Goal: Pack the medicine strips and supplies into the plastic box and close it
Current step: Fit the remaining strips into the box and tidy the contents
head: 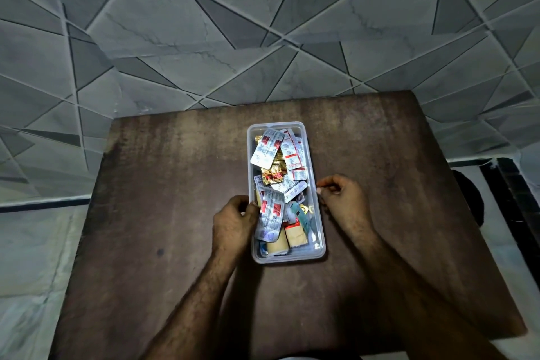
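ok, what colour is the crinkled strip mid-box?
Gold foil strip with red print, among silver ones; seen in the head view.

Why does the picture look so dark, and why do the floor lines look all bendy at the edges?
In the head view, the light is dim, so the brown table looks murky, while the shiny medicine strips in the plastic box catch light and stand out. The wide-angle lens curves the floor tiles near the edges. The left hand and right hand look a little soft.

Dim light. Dark brown wooden table (pixel 163 184) against grey wall (pixel 204 23) of angular tiles; pale floor (pixel 32 257) at left.
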Demonstrator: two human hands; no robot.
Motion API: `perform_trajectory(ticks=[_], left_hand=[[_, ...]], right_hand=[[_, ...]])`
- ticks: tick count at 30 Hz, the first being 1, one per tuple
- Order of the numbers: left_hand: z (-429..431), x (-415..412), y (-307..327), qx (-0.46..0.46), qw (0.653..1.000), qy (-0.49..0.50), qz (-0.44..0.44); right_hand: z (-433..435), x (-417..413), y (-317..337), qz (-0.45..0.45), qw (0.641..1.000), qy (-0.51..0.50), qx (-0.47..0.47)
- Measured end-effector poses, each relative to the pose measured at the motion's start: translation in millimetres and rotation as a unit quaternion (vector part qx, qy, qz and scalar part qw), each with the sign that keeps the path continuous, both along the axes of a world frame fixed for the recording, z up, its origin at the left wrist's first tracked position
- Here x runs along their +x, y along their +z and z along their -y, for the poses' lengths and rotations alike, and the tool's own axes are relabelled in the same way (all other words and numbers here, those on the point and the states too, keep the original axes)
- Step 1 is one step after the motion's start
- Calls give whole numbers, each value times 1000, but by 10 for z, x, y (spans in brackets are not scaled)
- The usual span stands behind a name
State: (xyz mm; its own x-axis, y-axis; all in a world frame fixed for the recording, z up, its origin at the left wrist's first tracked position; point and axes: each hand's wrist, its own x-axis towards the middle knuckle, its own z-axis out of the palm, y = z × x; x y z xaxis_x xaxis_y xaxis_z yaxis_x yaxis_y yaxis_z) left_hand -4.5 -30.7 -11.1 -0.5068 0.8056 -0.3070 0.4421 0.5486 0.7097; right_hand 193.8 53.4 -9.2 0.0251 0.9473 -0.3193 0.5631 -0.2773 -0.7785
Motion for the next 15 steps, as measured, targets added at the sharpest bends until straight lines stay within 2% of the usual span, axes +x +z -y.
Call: perform_trajectory(ticks=[5, 11, 15], left_hand=[[-26, -42, -15, -30, 998, -47, -9], [-58, -67, 8, -33, 998, -55, -15], [-40, -55, 9, -23, 998, -54, -16]], right_hand=[[33, 63, -101, -5, 1000, -15, -21], [83, 125, -296, 10, 997, -32, -76], [143, 192, -558, 28, 993, -8, -114]])
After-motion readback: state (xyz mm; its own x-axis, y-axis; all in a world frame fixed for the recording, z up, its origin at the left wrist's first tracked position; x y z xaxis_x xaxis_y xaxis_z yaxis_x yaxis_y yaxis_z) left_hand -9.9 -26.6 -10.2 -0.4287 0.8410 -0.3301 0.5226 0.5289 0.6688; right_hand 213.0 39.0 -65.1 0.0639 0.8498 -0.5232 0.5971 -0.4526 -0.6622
